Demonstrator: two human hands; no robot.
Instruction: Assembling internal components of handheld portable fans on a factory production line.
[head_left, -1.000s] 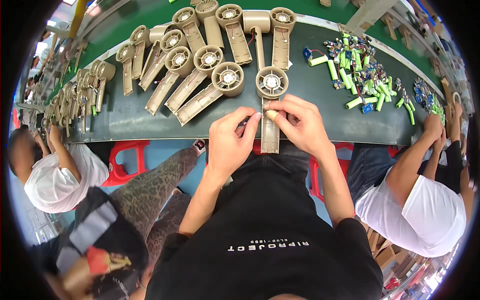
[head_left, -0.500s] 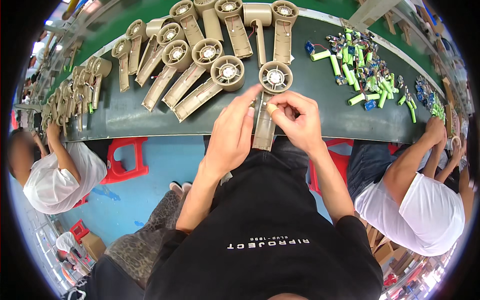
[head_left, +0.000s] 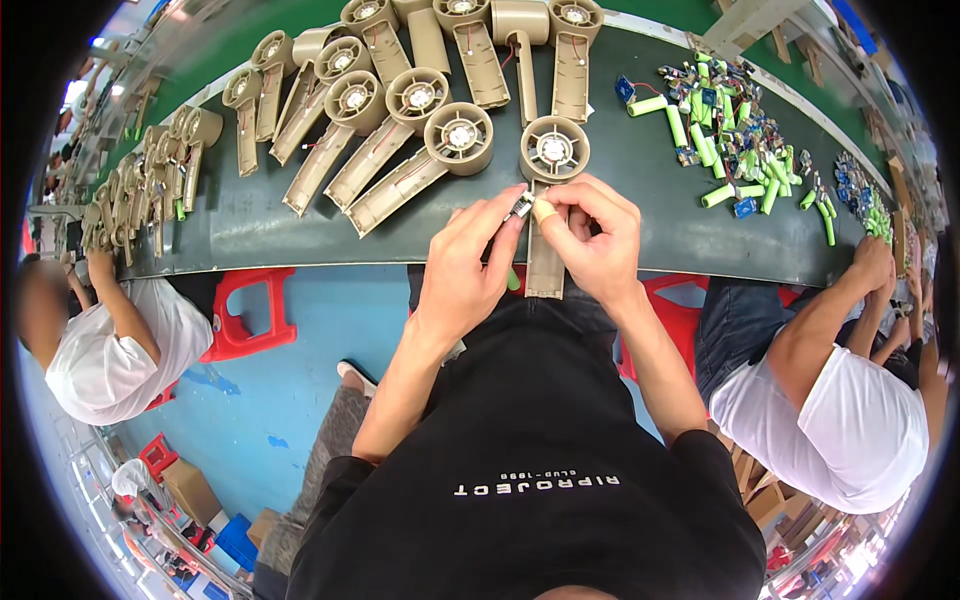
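A beige handheld fan housing (head_left: pixel 554 150) lies in front of me at the table's near edge, its round head away from me. Its open half-handle (head_left: pixel 545 265) points toward my body, between my hands. My left hand (head_left: pixel 465 265) pinches a small circuit board (head_left: pixel 521 206) just left of the handle's top. Below those fingers shows the end of a green battery cell (head_left: pixel 514 279). My right hand (head_left: pixel 600 235) is closed over the upper handle, its thumb and forefinger together beside the board. A pale cover wraps one right fingertip. What those fingers pinch is hidden.
Several similar fan housings (head_left: pixel 458 140) lie at the far left and centre of the dark table (head_left: pixel 400 245). A heap of green cells with circuit boards (head_left: pixel 720 130) spreads on the right. Co-workers sit on both sides, near red stools (head_left: pixel 255 315).
My left fingers, stretched beside the handle before, now pinch the circuit board, and a green cell end shows below. My right hand stays by the handle. Someone in patterned clothing behind me has shifted.
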